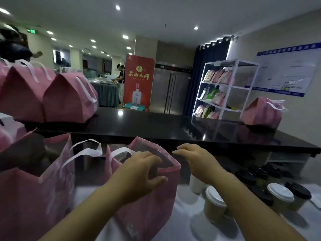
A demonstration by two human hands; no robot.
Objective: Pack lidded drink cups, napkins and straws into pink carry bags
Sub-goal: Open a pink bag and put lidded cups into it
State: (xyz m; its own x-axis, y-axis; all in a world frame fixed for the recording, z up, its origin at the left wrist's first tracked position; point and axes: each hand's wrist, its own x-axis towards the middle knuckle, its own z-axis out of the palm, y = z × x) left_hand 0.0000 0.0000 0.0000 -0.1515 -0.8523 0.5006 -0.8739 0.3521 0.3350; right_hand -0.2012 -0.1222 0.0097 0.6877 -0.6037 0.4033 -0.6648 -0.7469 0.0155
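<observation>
An open pink carry bag (152,202) stands on the white table in front of me. My left hand (139,173) grips its near rim, fingers curled over the edge and thumb outside. To the right of the bag's mouth my right hand (194,159) hovers with relaxed fingers, holding nothing. A second open pink bag (34,197) with white handles stands to the left. Lidded paper cups sit at the right: one with a white lid (214,204), another white-lidded one (280,193), and several black-lidded cups (257,173) behind.
A black counter (156,126) runs across behind the table. Closed pink bags (69,100) stand on its left end, and another pink bag (262,113) on its right. A white shelf rack (225,87) stands beyond, and a person works far back.
</observation>
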